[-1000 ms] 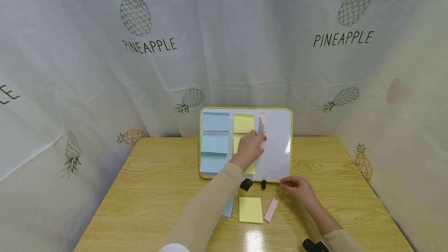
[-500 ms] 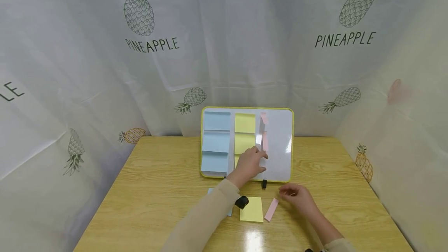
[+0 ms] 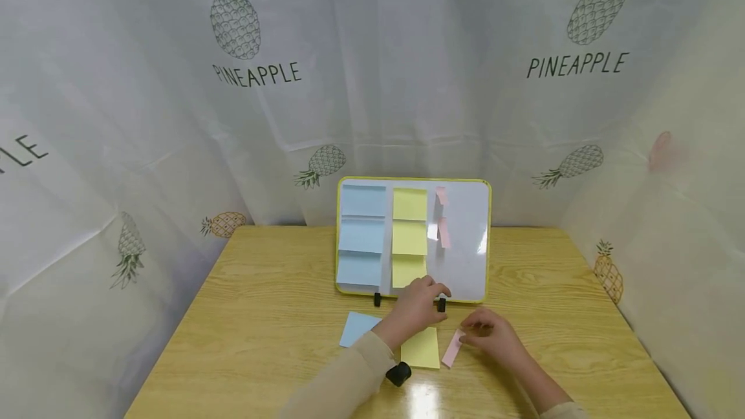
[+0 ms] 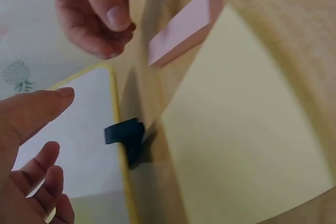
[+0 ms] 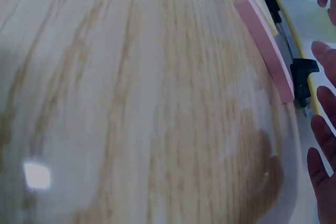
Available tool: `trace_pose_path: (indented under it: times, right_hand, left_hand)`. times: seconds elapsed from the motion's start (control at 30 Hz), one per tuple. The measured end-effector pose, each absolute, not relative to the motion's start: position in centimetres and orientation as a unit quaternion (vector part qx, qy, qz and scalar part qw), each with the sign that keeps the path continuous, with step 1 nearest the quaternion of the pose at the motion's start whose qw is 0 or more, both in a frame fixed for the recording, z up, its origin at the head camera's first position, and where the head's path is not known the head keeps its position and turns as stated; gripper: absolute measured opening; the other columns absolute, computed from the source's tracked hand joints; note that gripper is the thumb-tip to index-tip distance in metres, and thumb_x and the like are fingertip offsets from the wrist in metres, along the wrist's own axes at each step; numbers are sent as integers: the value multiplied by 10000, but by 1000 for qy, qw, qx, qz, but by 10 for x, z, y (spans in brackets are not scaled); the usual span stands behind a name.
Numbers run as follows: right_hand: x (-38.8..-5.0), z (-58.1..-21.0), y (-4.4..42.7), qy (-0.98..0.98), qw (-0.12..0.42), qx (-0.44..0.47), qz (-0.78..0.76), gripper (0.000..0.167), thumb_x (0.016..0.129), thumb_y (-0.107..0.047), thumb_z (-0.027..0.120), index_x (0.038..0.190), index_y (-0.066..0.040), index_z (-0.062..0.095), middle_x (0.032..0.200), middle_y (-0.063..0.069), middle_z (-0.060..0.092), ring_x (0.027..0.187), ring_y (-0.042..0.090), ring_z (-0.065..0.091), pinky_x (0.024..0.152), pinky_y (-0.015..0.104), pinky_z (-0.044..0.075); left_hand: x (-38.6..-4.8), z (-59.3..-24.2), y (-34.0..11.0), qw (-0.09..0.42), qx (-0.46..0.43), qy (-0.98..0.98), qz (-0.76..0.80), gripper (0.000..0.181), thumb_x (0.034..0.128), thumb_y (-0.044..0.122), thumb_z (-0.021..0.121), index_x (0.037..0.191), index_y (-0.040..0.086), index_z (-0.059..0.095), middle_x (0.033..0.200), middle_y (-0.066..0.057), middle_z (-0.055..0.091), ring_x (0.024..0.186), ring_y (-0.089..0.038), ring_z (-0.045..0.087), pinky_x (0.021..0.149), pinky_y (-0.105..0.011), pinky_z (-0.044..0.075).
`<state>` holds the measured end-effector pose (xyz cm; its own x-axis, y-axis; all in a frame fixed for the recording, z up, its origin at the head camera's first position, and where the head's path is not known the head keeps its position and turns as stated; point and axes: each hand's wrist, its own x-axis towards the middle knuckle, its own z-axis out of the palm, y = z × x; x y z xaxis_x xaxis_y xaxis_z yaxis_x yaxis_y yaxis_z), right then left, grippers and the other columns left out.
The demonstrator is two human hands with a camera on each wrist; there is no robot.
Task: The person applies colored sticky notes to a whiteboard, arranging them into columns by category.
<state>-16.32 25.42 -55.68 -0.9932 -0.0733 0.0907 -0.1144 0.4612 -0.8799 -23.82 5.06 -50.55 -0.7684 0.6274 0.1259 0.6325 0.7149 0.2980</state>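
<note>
My left hand (image 3: 414,310) hangs over the front edge of the whiteboard (image 3: 465,257), near the yellow sticky note pad (image 3: 421,349). Its fingers (image 4: 37,108) are apart with nothing between them. My right hand (image 3: 495,336) is close to the upper end of the pink sticky note pad (image 3: 451,350); a gap shows between them in the left wrist view, and its fingers are loosely bent and bare. On the board are blue notes (image 3: 362,235), yellow notes (image 3: 410,238) and two narrow pink notes (image 3: 444,233) whose lower ends lift. A blue sticky note pad (image 3: 356,328) is partly behind my left arm.
Two black feet or clips, a left one (image 3: 377,299) and a right one (image 3: 442,304), sit at the board's front edge. The board leans back on the wooden table (image 3: 250,328). A pineapple-print curtain (image 3: 407,83) hangs behind and at the sides.
My left hand has left the lower pink note and come down toward the table, fingers spread. My right hand has lowered from the board's corner to beside the pink pad.
</note>
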Motion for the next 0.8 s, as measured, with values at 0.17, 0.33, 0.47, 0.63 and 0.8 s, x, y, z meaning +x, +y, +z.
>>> trace_pose_path:
  times: [0.17, 0.33, 0.47, 0.63, 0.8]
  right_hand:
    - [-163, -563, 255, -859, 63, 105, 498, 271, 703, -171, 884, 917, -169, 717, 971, -15, 634, 936, 145, 559, 849, 269, 429]
    - [-159, -576, 255, -876, 152, 165, 428, 391, 577, -211, 946, 868, -205, 685, 914, -71, 632, 904, 113, 518, 841, 274, 341]
    - [-157, -585, 252, -888, 174, 157, 394, 447, 528, -324, 956, 844, -251, 648, 886, -150, 606, 865, 66, 470, 795, 357, 278]
    - [-157, -590, 248, -900, 182, 140, 370, 477, 502, -401, 949, 828, -286, 621, 860, -205, 573, 812, 41, 448, 748, 397, 267]
    - [-161, -591, 245, -906, 183, 142, 354, 484, 513, -436, 937, 833, -295, 603, 847, -219, 538, 794, 37, 434, 741, 402, 261]
  left_hand:
    - [-229, -517, 45, -4, -351, -919, -181, 393, 786, 332, 835, 1133, 241, 674, 965, 73, 555, 840, -58, 511, 700, -191, 440]
    - [-219, -536, 46, -43, -355, -913, -198, 383, 769, 312, 852, 1089, 240, 654, 933, 111, 563, 813, -1, 515, 683, -165, 426]
    - [-210, -547, 44, -68, -356, -905, -224, 373, 752, 253, 868, 1043, 215, 638, 877, 122, 555, 781, 8, 503, 674, -168, 421]
    - [-204, -553, 39, -92, -366, -895, -237, 347, 746, 211, 866, 1001, 205, 631, 825, 133, 502, 732, 9, 454, 641, -167, 398]
    - [-208, -557, 32, -110, -370, -887, -253, 336, 741, 214, 870, 984, 223, 638, 831, 155, 474, 759, 6, 435, 675, -170, 387]
